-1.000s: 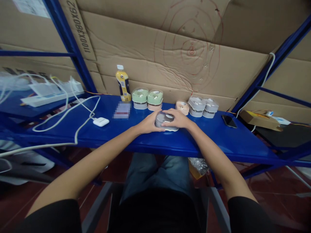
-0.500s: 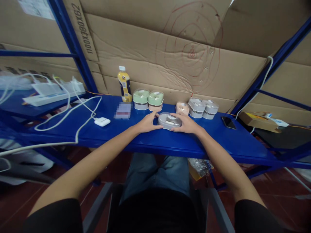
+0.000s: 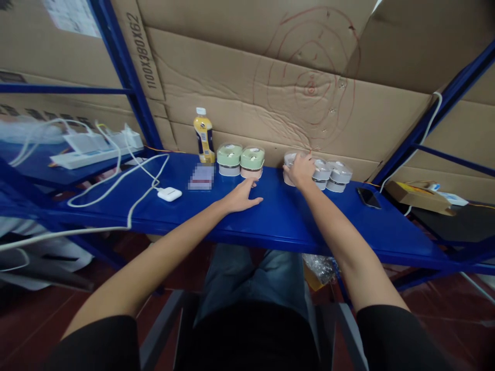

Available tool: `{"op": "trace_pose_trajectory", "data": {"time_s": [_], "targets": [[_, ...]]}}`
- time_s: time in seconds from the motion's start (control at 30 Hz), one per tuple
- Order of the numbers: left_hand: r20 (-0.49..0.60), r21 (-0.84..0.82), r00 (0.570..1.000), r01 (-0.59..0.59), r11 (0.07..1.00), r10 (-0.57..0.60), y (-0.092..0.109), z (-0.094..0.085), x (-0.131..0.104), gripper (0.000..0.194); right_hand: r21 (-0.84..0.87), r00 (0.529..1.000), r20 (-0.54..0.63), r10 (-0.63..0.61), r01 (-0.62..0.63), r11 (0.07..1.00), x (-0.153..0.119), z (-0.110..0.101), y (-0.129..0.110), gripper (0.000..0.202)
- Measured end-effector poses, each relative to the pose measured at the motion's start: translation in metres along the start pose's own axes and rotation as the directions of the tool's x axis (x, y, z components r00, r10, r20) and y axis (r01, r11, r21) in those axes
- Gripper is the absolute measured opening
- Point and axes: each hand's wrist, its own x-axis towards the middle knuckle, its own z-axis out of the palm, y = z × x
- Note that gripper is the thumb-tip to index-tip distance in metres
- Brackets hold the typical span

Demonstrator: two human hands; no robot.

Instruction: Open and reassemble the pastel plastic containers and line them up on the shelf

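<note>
Over the table [image 3: 276, 219], left hand [image 3: 240, 197] nearer (fingers wide), right hand [image 3: 303, 170] forward, clasping grey box [image 3: 287, 159]

Glossy plastic containers [image 3: 340, 172], smooth metal table [image 3: 280, 219], matt cardboard [image 3: 216, 72]

Creased cardboard wall [image 3: 216, 77], uneven red rings [image 3: 311, 90], blue metal posts [image 3: 124, 72], blue tabletop [image 3: 278, 219], dark-red tiled floor [image 3: 460, 319]

"1100X380X62" printed dark, sideways, on narrow cardboard strip [image 3: 139, 51] left of centre. Red hand-drawn concentric rings, target-like, on broad cardboard panel [image 3: 216, 67]. Large dark characters on far-left cardboard [image 3: 77, 103], partly hidden, unreadable. Yellow drink bottle [image 3: 203, 138], white paper sheet [image 3: 72, 16], stickers on lidded containers [image 3: 252, 158]: print too small or blurred.
</note>
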Motion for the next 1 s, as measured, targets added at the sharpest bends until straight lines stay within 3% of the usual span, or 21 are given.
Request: {"op": "trace_pose_trajectory", "data": {"time_s": [0.13, 0.3, 0.43, 0.57, 0.63, 0.7, 0.77, 0.87, 0.93, 1.0], "targets": [[0.026, 0.022, 1.000, 0.002, 1.000, -0.002, 0.001, 0.000, 0.000, 0.069, 0.016, 0.999, -0.038, -0.021, 0.021, 1.000, -0.001, 0.011, -0.002, 0.083], [0.033, 0.020, 0.999, -0.002, 1.000, 0.002, 0.002, 0.001, 0.000, 0.069, -0.080, 0.987, -0.053, -0.150, 0.146, 0.986, -0.006, 0.000, -0.010, 0.070], [0.026, 0.035, 1.000, -0.014, 0.999, 0.013, 0.001, 0.003, 0.001, 0.064, -0.098, 0.910, 0.047, -0.411, 0.414, 0.905, -0.009, 0.000, -0.045, 0.061], [-0.003, 0.064, 1.000, -0.019, 0.998, 0.019, 0.000, 0.003, 0.003, 0.049, -0.121, 0.786, 0.228, -0.574, 0.608, 0.785, -0.013, 0.018, -0.094, 0.083], [-0.017, 0.070, 1.000, -0.020, 0.997, 0.021, -0.001, 0.002, 0.003, 0.038, -0.159, 0.780, 0.268, -0.566, 0.615, 0.772, -0.015, 0.028, -0.112, 0.090], [-0.022, 0.074, 0.999, -0.025, 0.997, 0.027, 0.000, 0.002, 0.004, 0.030, -0.191, 0.803, 0.281, -0.526, 0.584, 0.789, -0.016, 0.036, -0.121, 0.090], [-0.024, 0.078, 0.999, -0.029, 0.997, 0.030, 0.000, 0.002, 0.004, 0.027, -0.196, 0.811, 0.274, -0.517, 0.573, 0.796, -0.018, 0.040, -0.121, 0.080], [-0.039, 0.083, 0.999, -0.018, 0.996, 0.021, 0.002, 0.000, 0.003, 0.025, -0.161, 0.773, 0.238, -0.588, 0.628, 0.761, -0.024, 0.038, -0.114, 0.057], [-0.088, 0.084, 0.996, -0.014, 0.996, 0.022, 0.005, -0.003, 0.002, 0.022, -0.125, 0.752, 0.200, -0.628, 0.656, 0.745, -0.028, 0.031, -0.104, 0.054], [-0.185, 0.071, 0.982, -0.021, 0.997, 0.034, 0.008, -0.006, 0.002, 0.017, -0.069, 0.765, 0.140, -0.629, 0.641, 0.765, -0.032, 0.021, -0.091, 0.056]]}}
